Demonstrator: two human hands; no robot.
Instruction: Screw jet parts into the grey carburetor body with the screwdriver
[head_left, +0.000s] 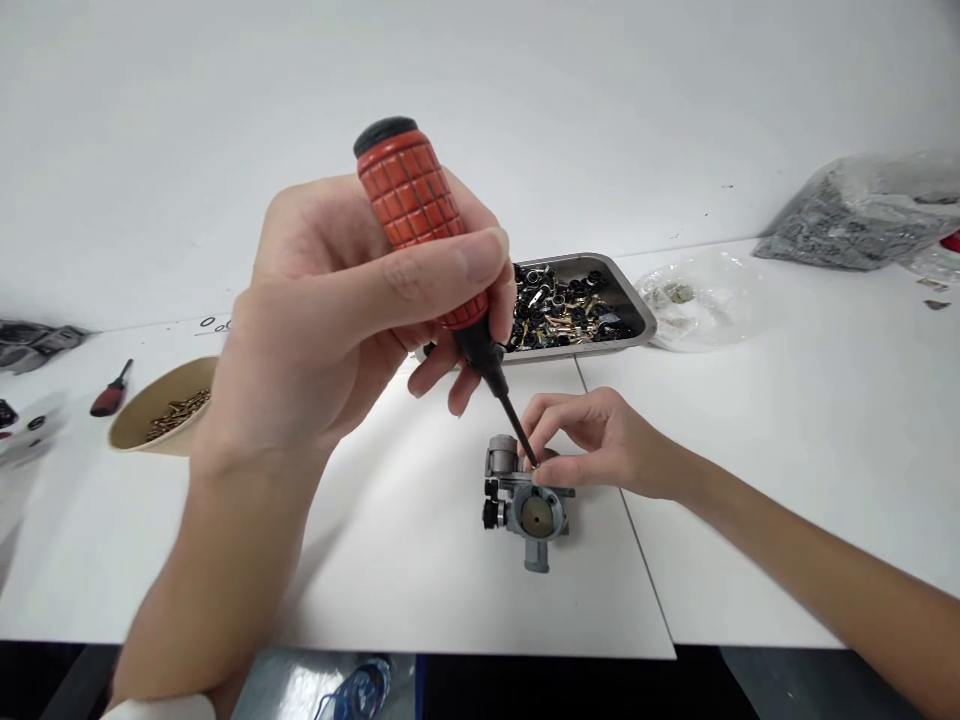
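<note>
Red-handled screwdriver (431,235) gripped in the left hand (337,310), its tip meeting the carburetor (525,505) beneath the right hand (592,440), whose fingers pinch its top; fastening looks unfinished.

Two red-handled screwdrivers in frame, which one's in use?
The large screwdriver gripped in the left hand, tip on the carburetor; the small screwdriver lies untouched far left.

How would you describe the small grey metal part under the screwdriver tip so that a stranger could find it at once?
Start at the white table and find the metal tray of small parts at its far side. Nearer than the tray, the right hand steadies a grey cast-metal carburetor. Unlike the loose bits around, it has a round brass disc in front and the screwdriver tip resting on top.
</note>
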